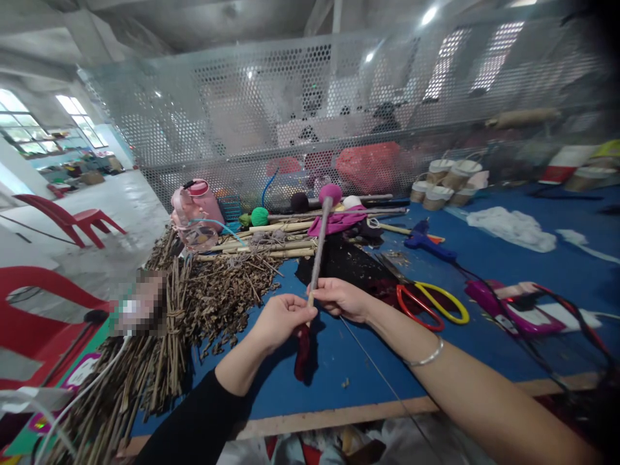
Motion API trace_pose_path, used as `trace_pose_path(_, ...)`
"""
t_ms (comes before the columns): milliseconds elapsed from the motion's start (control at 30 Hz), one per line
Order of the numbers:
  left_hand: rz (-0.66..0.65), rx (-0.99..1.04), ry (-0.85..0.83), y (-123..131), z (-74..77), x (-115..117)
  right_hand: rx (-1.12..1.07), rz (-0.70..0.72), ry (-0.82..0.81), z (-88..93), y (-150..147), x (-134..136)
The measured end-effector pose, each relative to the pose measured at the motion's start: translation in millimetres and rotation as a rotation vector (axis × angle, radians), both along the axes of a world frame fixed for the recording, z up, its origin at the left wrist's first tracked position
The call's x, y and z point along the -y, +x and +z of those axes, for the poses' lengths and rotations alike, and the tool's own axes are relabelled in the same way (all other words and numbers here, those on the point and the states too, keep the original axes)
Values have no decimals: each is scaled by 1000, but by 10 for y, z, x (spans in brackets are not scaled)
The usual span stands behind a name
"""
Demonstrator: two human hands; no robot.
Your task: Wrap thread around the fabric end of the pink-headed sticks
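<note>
Both my hands pinch a thin grey-wrapped stick [320,242] that stands almost upright over the blue table [368,381]. A pink ball [330,192] tops the stick, and dark red material [302,352] hangs from its lower end. My left hand [281,318], in a black sleeve, grips the stick from the left. My right hand [340,298], with a silver bracelet [427,356] on the wrist, grips it from the right at the same height.
Red-and-yellow scissors [431,302] lie just right of my hands. A blue glue gun [426,242], a pink tool [504,305], white cloth [513,227], yarn balls [259,216] and a pink jug [196,205] sit further back. Dry twigs [213,297] pile at left. A perforated metal screen [310,97] closes the back. Red chairs [72,219] stand left.
</note>
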State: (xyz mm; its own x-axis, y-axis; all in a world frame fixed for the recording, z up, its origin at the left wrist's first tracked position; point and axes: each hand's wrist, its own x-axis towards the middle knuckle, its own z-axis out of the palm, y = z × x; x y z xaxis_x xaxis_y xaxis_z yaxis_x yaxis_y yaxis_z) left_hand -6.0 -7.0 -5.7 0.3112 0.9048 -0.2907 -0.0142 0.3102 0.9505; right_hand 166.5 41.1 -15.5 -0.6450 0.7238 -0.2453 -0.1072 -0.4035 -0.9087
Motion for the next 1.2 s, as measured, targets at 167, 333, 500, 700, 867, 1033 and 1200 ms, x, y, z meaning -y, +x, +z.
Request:
trace_pose_path(167, -50, 352, -150, 38, 72, 35, -158, 10, -15, 70, 16, 4)
trace_pose_path(333, -5, 87, -52, 10, 11, 5, -34, -49, -13, 37, -9, 1)
trace_pose_path(500, 37, 76, -27, 18, 1, 1, -31, -47, -14, 35, -20, -5)
trace_pose_path(700, -63, 343, -272, 42, 79, 39, -92, -29, 6, 51, 1, 9)
trace_pose_path(867, 52, -66, 29, 18, -4, 5, 71, -56, 14, -20, -52, 16)
trace_pose_path(1033, 18, 135, -32, 41, 23, 9, -27, -48, 15, 40, -72, 36)
trace_pose_path(1200, -68, 362, -230, 58, 87, 33, -92, -11, -17, 80, -38, 54)
